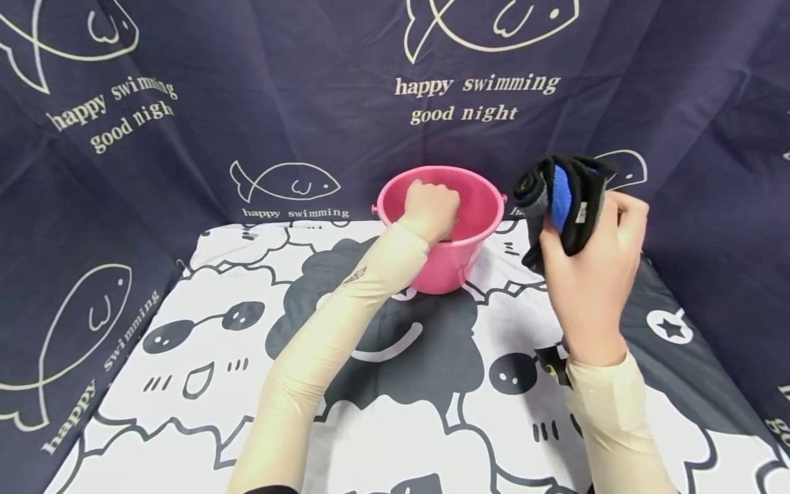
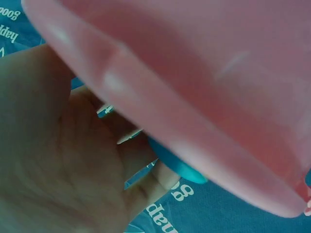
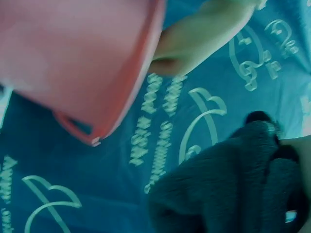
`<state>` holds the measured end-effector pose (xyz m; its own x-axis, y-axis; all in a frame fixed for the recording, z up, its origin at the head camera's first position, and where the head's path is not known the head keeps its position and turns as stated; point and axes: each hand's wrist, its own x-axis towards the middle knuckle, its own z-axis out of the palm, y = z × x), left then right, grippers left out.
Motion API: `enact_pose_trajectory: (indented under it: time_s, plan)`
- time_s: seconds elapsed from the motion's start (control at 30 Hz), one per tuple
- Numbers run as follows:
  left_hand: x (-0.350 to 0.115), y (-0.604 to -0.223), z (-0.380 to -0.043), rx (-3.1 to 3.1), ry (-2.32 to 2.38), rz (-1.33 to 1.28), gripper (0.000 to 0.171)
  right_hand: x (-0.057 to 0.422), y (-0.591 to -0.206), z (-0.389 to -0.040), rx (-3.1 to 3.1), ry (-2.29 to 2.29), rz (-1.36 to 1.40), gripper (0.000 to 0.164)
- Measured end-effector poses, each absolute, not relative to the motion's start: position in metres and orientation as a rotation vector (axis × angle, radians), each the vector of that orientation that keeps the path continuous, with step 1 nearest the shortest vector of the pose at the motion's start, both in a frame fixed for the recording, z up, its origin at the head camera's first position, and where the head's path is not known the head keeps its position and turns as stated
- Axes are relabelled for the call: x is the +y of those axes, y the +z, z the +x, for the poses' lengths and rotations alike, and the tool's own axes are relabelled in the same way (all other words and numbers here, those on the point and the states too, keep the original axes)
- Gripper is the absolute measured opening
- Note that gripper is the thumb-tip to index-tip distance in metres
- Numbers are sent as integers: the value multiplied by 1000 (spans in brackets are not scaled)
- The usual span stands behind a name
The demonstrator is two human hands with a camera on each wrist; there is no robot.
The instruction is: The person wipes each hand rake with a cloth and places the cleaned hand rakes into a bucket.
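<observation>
Over the mouth of a pink bucket [image 1: 447,266], my left hand [image 1: 432,206] reaches in with its knuckles up and fingers curled down. In the left wrist view its fingers curl at a smooth teal object [image 2: 177,167], mostly hidden behind the bucket's rim, so its kind does not show. To the right of the bucket, my right hand [image 1: 592,274] grips a rolled bundle of black fabric [image 1: 549,185] with a bright blue part, grey sides and a small white label. The right wrist view shows the bundle's fuzzy surface [image 3: 233,179] close up.
The bucket stands on a bed-like surface under a white and dark grey cartoon-sheep cloth [image 1: 204,363]. Navy curtains [image 1: 345,89] with fish drawings and lettering close off the back and both sides. A handle lug [image 1: 504,199] sticks out at the bucket's right rim.
</observation>
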<state>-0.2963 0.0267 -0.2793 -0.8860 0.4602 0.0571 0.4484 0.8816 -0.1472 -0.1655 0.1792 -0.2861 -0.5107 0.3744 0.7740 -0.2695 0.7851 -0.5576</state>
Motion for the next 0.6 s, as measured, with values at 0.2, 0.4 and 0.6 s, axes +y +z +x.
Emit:
enact_pose_trajectory:
  time_s: [0.2,0.4,0.6]
  plan:
    - [23,-279,-292,-2950,196,-715,28,206,-318,-192,-2460,722,-294,44]
    - [23,-279,-290,-2940,187,-717,28,224,-365,-217,-2830,627,-340,54]
    - [22,-278,-288,-2931,166,-702,28,229,-394,-230,-2977,632,-435,57]
